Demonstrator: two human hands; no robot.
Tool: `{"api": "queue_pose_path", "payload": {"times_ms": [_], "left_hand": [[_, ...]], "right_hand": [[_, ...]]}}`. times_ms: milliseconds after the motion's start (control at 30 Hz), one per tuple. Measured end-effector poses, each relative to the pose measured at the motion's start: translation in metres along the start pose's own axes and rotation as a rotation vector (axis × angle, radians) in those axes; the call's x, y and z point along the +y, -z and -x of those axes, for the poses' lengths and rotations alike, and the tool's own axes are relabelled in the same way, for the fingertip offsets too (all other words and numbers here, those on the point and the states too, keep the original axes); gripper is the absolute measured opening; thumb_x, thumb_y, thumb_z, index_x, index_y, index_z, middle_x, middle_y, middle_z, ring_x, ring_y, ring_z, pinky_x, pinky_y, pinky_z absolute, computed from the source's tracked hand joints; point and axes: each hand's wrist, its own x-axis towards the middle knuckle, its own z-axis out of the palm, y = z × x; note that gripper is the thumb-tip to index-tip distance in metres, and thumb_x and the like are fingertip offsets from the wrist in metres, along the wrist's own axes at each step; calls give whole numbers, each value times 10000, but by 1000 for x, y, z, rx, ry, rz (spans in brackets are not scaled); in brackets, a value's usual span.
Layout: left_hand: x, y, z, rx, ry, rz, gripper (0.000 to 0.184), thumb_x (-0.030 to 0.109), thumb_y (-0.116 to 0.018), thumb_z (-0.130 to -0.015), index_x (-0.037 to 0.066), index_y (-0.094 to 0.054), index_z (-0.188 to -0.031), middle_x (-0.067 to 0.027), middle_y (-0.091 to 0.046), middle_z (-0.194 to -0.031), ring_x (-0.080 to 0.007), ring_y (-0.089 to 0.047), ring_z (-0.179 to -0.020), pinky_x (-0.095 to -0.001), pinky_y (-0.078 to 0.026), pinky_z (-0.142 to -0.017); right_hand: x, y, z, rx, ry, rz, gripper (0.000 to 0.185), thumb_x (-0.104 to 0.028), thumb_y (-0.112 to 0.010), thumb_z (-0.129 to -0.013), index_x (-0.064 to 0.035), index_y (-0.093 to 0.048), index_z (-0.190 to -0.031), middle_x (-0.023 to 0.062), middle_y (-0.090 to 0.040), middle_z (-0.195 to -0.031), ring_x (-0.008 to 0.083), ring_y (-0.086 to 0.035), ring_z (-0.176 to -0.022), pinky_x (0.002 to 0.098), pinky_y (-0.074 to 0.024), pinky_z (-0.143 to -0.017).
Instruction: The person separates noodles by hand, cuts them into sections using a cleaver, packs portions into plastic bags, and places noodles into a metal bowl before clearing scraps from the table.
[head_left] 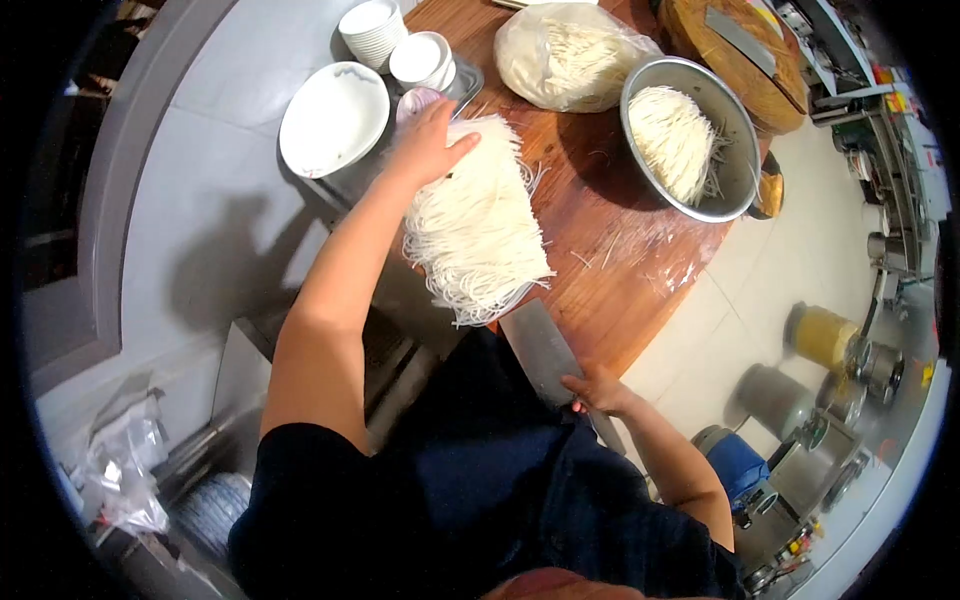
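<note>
My right hand (pixel 598 388) grips a cleaver (pixel 540 348) by its handle, with the broad blade slanting toward the table's near edge. A thick slab of white noodles (pixel 480 225) lies on the left side of the wooden table, its loose strands hanging toward me. My left hand (pixel 430 148) rests at the far left corner of these noodles, thumb apart from the fingers. Just beyond its fingers is a purplish round thing (pixel 417 102), partly hidden, perhaps an onion.
A metal pot (pixel 742 160) holds more noodles (pixel 672 140). Behind stands a plastic bag of noodles (pixel 575 60). A second cleaver (pixel 740 42) lies on a round chopping board (pixel 690 45). White bowls (pixel 372 35) and a large white bowl (pixel 335 120) stand at left, by the wall.
</note>
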Motion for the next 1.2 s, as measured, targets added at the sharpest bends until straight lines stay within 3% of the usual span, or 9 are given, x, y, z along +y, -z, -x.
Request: {"api": "queue_pose_path", "payload": {"times_ms": [100,200,400,500,600,833,967,1200], "left_hand": [[10,-9,-16,-51,-236,-231,761,483,-612,-815,-30,-374,-1324,-217,-353,-1402,-318,-329,-1319,-394,-286,-1083],[9,-29,-23,-175,-293,-228,848,555,-601,-792,-46,-350,-1333,-249,-348,-1394,-337,-325,-1319,-399,-283,-1085],[7,-42,-9,-248,-102,-258,1068,685,-640,-664,-38,-285,-1366,-304,-404,-1306,-383,-395,-1246,-401,-330,-1035],[18,-32,7,-346,57,-205,1132,692,-672,-619,-29,-248,-1382,-279,-431,-1281,-381,-428,-1209,-417,-342,-1011],[21,-32,25,-376,85,-244,1150,686,-690,-602,-20,-234,-1389,-275,-423,-1291,-382,-428,-1211,-432,-332,-1018],[37,-24,29,-445,161,-103,1109,632,-731,-592,7,-268,-1381,-276,-450,-1269,-373,-458,-1190,-419,-374,-996],[34,-27,30,-452,123,-53,1079,612,-743,-586,21,-295,-1370,-278,-481,-1239,-379,-488,-1156,-422,-400,-974],[44,-25,38,-465,181,55,1015,568,-755,-583,-4,-351,-1319,-289,-493,-1222,-393,-496,-1141,-430,-412,-962]], "right_hand": [[-2,-18,-17,8,61,-32,284,-198,-519,-939,21,-412,-1085,68,-541,-686,120,-544,-491,250,-451,-409],[-11,-37,-23,47,51,-97,258,-195,-501,-947,13,-423,-1080,59,-554,-762,101,-533,-502,227,-441,-417],[-17,-63,-51,93,187,-294,275,-224,-501,-954,11,-412,-1068,75,-548,-722,117,-529,-478,233,-424,-383],[-43,-62,-65,101,273,-375,325,-268,-523,-944,11,-412,-1069,79,-551,-734,108,-518,-472,226,-414,-379],[-74,-63,-88,136,253,-381,376,-351,-545,-927,-34,-431,-1095,57,-561,-765,93,-493,-466,214,-391,-381],[-139,-56,-117,134,242,-406,602,-517,-536,-880,47,-500,-1086,73,-572,-680,121,-502,-439,247,-411,-376],[-137,-43,-132,245,367,-275,534,-474,-556,-884,53,-568,-971,69,-570,-598,131,-498,-399,263,-398,-364],[-133,-39,-122,266,432,-245,429,-404,-589,-887,19,-602,-953,71,-615,-655,114,-506,-442,252,-408,-394]]}}
